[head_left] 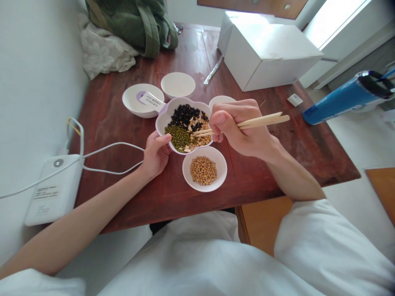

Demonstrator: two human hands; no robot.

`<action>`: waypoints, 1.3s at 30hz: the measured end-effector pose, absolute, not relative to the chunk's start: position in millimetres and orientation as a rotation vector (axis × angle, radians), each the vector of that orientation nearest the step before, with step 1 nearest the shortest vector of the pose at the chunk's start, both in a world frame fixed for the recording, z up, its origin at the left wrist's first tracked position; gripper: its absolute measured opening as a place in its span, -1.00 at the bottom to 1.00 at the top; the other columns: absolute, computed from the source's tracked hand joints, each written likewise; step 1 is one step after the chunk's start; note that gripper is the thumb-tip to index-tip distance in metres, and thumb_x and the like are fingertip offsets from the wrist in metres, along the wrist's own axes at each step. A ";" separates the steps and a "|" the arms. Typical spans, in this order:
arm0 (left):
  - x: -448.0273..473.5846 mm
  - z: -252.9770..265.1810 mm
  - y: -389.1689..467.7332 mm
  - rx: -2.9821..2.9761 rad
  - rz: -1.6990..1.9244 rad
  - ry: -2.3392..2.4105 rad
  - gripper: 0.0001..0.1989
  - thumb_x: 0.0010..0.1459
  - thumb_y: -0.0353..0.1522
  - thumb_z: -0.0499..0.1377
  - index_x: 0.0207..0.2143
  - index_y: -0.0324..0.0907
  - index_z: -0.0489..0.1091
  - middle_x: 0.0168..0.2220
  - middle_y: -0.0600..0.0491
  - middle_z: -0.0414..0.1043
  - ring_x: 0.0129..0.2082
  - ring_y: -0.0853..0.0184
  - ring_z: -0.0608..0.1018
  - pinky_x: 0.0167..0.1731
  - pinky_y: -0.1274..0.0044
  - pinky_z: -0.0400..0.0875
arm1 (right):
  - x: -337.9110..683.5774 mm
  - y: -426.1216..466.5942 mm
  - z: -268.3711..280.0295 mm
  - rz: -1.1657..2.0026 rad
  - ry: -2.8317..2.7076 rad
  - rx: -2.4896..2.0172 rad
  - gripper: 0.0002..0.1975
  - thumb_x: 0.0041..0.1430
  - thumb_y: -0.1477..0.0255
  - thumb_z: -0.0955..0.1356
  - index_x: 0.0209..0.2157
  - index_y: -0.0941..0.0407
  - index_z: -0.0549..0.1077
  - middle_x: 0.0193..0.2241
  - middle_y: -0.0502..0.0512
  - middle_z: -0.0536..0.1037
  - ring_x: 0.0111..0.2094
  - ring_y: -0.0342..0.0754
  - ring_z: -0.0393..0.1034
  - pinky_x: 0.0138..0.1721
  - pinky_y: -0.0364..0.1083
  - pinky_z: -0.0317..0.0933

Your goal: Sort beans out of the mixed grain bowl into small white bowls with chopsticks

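My left hand (156, 153) grips the rim of a flower-shaped bowl (159, 128), white with a purplish edge, thumb on top. Black beans (184, 116), green mung beans (178, 139) and yellowish beans (204, 140) with some pale pieces lie in it in separate patches. A pair of wooden chopsticks (262, 120) is pinched in my right hand (236, 125), and their tips reach among the beans near the bowl's middle. Just below, a round white bowl (219, 181) stands on the table with tan soybeans (203, 170) in it.
Behind are white bowls (178, 85), (131, 100), one partly hidden by my right hand. A white box (271, 49), green bag (132, 24) and foil strip (212, 70) lie farther back. A blue bottle (342, 98) stands right; a cabled white power bank (52, 189) left.
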State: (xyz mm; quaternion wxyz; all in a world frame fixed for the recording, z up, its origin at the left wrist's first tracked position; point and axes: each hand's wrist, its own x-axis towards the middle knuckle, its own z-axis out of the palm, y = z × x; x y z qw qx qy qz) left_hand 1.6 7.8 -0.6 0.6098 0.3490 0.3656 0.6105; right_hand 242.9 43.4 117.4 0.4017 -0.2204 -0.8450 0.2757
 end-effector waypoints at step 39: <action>1.8 3.2 6.5 0.778 1.401 0.872 -0.64 0.05 -0.19 0.49 -0.15 -0.19 0.64 -0.09 -0.11 0.79 0.16 -0.19 0.75 0.09 0.12 0.76 | 263.4 84.2 116.2 1.233 -1.653 -0.704 -0.34 0.34 -0.27 0.45 -0.57 -0.04 0.45 -0.70 0.01 0.47 -0.66 0.01 0.47 -0.75 0.02 0.26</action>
